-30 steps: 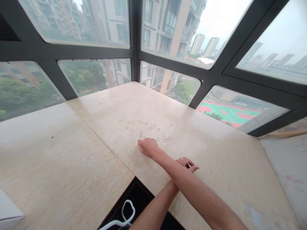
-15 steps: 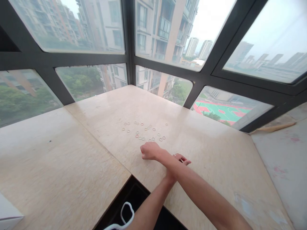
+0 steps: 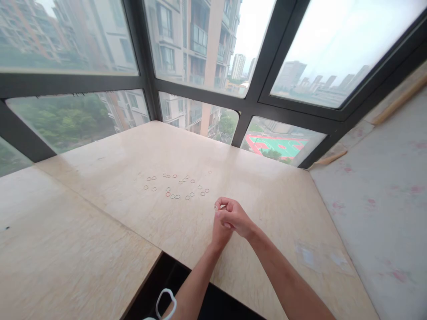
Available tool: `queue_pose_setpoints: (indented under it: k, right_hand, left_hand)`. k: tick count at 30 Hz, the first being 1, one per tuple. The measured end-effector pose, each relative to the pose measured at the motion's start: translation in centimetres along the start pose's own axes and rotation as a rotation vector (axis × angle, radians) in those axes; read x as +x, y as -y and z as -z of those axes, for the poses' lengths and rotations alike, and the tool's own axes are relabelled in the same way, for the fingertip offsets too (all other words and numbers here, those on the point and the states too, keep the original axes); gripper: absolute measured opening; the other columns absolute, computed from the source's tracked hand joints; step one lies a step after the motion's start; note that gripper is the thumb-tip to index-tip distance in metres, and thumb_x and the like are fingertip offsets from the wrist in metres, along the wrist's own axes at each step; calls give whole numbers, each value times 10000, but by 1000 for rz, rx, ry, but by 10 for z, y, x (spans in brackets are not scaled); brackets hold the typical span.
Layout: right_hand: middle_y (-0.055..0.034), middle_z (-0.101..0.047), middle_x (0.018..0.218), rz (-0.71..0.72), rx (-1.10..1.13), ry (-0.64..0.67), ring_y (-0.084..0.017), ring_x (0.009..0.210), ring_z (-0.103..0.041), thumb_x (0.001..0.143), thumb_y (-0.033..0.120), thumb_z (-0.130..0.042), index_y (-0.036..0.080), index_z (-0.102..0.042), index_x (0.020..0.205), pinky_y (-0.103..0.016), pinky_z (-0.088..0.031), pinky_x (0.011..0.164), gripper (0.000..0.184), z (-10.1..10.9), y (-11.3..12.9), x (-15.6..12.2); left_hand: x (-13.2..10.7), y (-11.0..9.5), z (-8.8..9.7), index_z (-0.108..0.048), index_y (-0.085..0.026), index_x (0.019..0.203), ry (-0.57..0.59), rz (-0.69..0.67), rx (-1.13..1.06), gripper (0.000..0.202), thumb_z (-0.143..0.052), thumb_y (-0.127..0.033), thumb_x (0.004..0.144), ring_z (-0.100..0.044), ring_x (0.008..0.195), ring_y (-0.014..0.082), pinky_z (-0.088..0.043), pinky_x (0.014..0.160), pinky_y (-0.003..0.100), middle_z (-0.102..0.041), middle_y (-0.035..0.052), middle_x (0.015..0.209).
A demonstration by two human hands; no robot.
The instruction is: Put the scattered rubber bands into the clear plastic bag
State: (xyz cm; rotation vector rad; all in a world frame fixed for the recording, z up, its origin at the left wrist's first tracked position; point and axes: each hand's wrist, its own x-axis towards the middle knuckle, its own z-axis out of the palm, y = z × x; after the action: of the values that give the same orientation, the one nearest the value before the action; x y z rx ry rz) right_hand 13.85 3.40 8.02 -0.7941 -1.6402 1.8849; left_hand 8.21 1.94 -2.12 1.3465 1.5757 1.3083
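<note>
My right hand (image 3: 233,218) is closed in front of my left, its thumb and index finger curled together. At their tips shows a small pale ring (image 3: 215,207), which they appear to pinch. My left hand (image 3: 220,227) lies behind and under the right one, touching or nearly touching it. Its fingers are mostly hidden, so I cannot tell how they are held. Beyond both hands, several thin small rings (image 3: 177,197) lie scattered flat on the stone-like counter (image 3: 267,191). Most look dull grey or greenish; a red ring (image 3: 167,194) lies among them.
Dark-framed windows (image 3: 196,58) border the counter at the back. A flower-patterned wall (image 3: 370,200) rises on the right, with a clear plastic packet (image 3: 307,255) near it. Below the counter's front edge is a dark gap, where a white loop (image 3: 166,302) shows beside my left forearm.
My view has turned to the right. My right hand has drawn back from the scattered rings to my left hand; the forearms, crossed before, now meet at the hands.
</note>
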Motion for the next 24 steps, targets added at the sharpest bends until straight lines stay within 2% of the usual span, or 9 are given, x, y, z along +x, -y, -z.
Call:
queue_pose_setpoints:
  k: [2,5,10,13,18,22,24]
  right_hand:
    - [144,-382,372,3,152,-69,-21,319,-189,711,352,-664,217,-453,764,-151,-145,343,256,13,2,-20]
    - [158,-349,349,6,251,-219,-10,302,-148,715,377,-691,216,-455,769,-150,-128,341,290,33,0,-54]
    - [156,-352,361,-16,242,-533,-10,315,-135,732,391,-685,211,-469,805,-148,-95,333,291,63,-18,-110]
    - [138,-391,375,-90,97,-727,-22,330,-172,726,431,-681,209,-482,820,-142,-99,328,312,80,-30,-140]
    - [104,-451,410,-183,-272,-933,-51,316,-278,771,476,-602,204,-515,828,-162,-191,319,291,108,-42,-182]
    - [71,-481,421,-186,-605,-1100,-89,334,-375,804,451,-529,194,-544,806,-200,-259,363,258,127,-44,-199]
    - [64,-481,419,-180,-741,-1141,-115,373,-437,818,430,-500,198,-549,795,-216,-298,409,239,133,-46,-201]
  left_hand:
    - [0,-5,3,-575,-174,639,12,-38,11,174,-539,-249,792,-568,648,160,-416,589,256,-626,25,648]
    - [-2,-10,6,-594,-168,685,-19,-53,-65,238,-556,-363,815,-559,601,140,-427,580,238,-617,6,636]
    - [-2,-10,6,-608,-169,749,-36,23,-195,316,-566,-471,830,-591,595,145,-464,571,238,-640,18,678]
    - [-1,-8,6,-615,-168,758,-32,42,-213,336,-563,-492,833,-593,581,144,-471,552,236,-656,26,697]
    - [0,-7,6,-622,-165,759,-14,55,-187,341,-561,-493,831,-591,588,147,-482,554,238,-660,31,698]
    - [0,-8,6,-625,-169,753,-13,59,-149,335,-570,-492,820,-591,591,152,-483,560,241,-653,24,674]
    - [0,-9,6,-625,-170,748,-16,62,-135,332,-574,-491,816,-589,588,154,-480,556,241,-648,22,661]
